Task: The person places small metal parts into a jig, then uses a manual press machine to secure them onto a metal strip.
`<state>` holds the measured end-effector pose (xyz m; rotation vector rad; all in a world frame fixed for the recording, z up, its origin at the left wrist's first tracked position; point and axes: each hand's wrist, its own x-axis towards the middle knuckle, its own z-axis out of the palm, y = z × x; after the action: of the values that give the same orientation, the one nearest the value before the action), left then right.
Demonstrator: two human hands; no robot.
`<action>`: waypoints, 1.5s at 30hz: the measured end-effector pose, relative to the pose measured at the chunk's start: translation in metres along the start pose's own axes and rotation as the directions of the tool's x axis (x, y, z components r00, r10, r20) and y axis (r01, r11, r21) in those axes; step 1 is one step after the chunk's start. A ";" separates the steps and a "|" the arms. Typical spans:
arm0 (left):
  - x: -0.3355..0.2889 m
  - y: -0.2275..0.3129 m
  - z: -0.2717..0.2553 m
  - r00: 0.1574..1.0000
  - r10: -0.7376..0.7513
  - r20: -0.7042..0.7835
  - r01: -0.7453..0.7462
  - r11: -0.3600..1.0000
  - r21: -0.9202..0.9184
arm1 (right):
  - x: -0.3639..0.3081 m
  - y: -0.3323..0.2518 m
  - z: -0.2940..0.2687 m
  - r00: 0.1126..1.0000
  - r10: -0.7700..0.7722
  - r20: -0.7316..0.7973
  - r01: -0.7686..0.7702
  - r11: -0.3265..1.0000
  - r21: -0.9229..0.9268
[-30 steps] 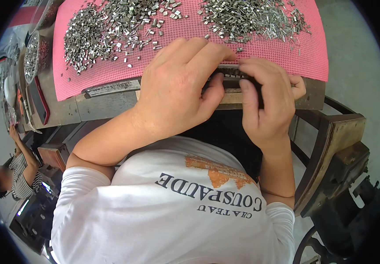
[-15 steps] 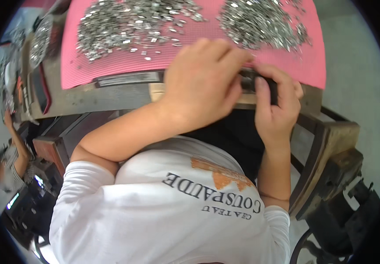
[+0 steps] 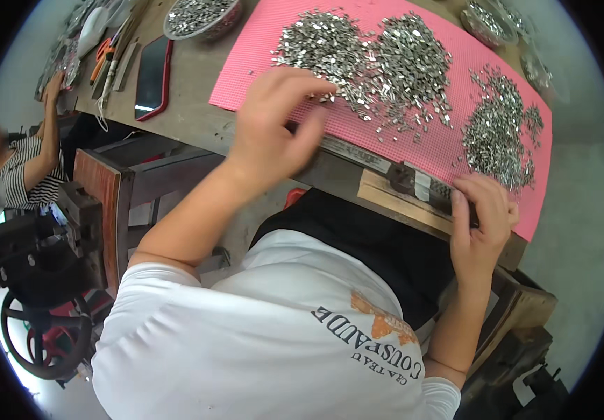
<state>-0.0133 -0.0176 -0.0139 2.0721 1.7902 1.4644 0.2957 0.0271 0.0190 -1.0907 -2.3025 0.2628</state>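
Note:
On a pink ribbed mat lie heaps of small shiny metal pieces. My left hand hovers at the mat's near edge beside the left heap. Its index finger reaches toward loose pieces, thumb apart from it, and no piece shows between them. A long dark metal bar fixture runs along the near table edge, with a dark block and a pale piece on it. My right hand is curled round the right end of the fixture; its grip is partly hidden. A wooden strip lies along the fixture's near side.
A phone with a red case lies on the table at the left, near orange-handled scissors. Bowls of metal pieces stand at the back left and back right. Another person sits at the far left beside machinery.
My view has swung left. My left hand has left the fixture beside my right hand and moved left to the heap. My right hand stays at the fixture's right end.

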 end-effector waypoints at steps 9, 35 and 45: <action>-0.010 -0.049 -0.028 0.953 -0.249 -0.175 0.243 0.968 -0.057 | 0.098 -0.068 0.095 0.860 -0.469 0.199 0.434 0.879 0.197; -0.002 -0.041 -0.026 0.974 -0.227 0.002 0.227 0.974 -0.024 | 0.084 -0.041 0.057 0.857 -0.456 0.239 0.413 0.886 0.210; 0.005 -0.033 -0.018 0.967 -0.254 0.020 0.249 0.959 0.134 | 0.072 -0.035 0.056 0.900 -0.402 0.168 0.383 0.913 0.138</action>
<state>-0.0501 -0.0121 -0.0196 1.8233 2.0948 1.2648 0.2046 0.0627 0.0169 -0.5468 -2.5879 0.3334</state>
